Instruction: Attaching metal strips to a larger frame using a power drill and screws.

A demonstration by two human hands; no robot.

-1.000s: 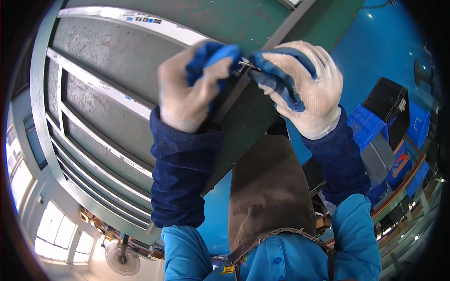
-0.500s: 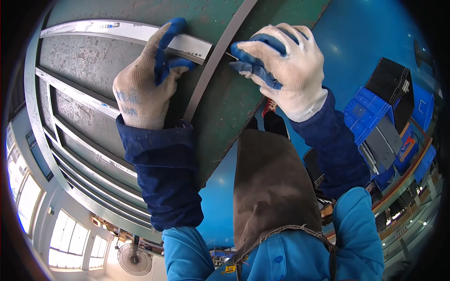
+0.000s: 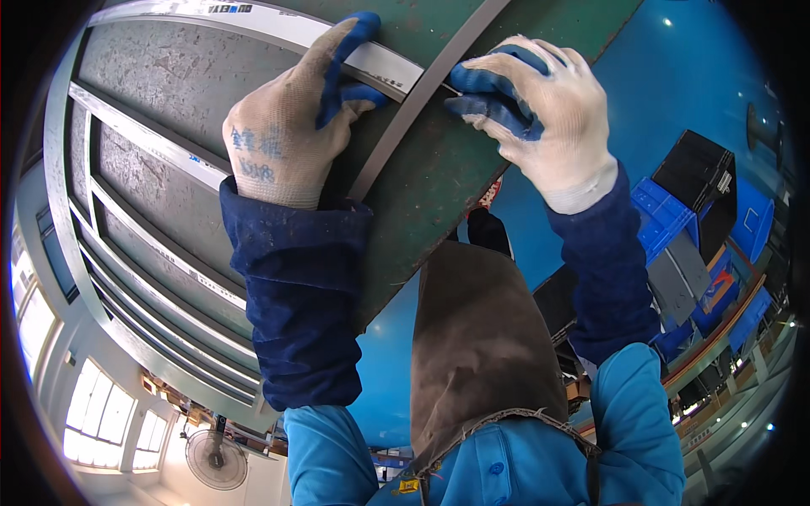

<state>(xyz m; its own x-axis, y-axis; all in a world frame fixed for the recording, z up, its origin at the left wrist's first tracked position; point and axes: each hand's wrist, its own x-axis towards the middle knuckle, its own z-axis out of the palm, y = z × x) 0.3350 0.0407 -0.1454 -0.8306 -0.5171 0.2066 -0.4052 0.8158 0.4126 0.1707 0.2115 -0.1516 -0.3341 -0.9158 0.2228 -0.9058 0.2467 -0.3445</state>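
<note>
My left hand (image 3: 291,126), in a white knit glove with blue palm coating, grips a silver metal bar (image 3: 384,67) near its end, index finger over the far side and thumb on the near side. That end meets a grey metal strip (image 3: 426,88) running across it. Beyond the strip, my right hand (image 3: 557,114), gloved alike, is closed in a pinch. A thin metal pin (image 3: 450,88) sticks out of its fingertips toward the strip; most of it is hidden. The bar and strip belong to a metal frame (image 3: 148,148) lying on a worn green tabletop (image 3: 422,185).
The table's edge (image 3: 396,291) runs slantwise in front of my brown apron (image 3: 481,337). Blue floor (image 3: 675,76) lies to the right, where blue crates (image 3: 662,215) and a black box (image 3: 692,169) are stacked. A fan (image 3: 215,460) stands at the lower left near windows.
Both hands, the bar and the strip appear farther right and higher in the picture, along with a shift of the whole view. Both grips look the same, with the pin still at the strip.
</note>
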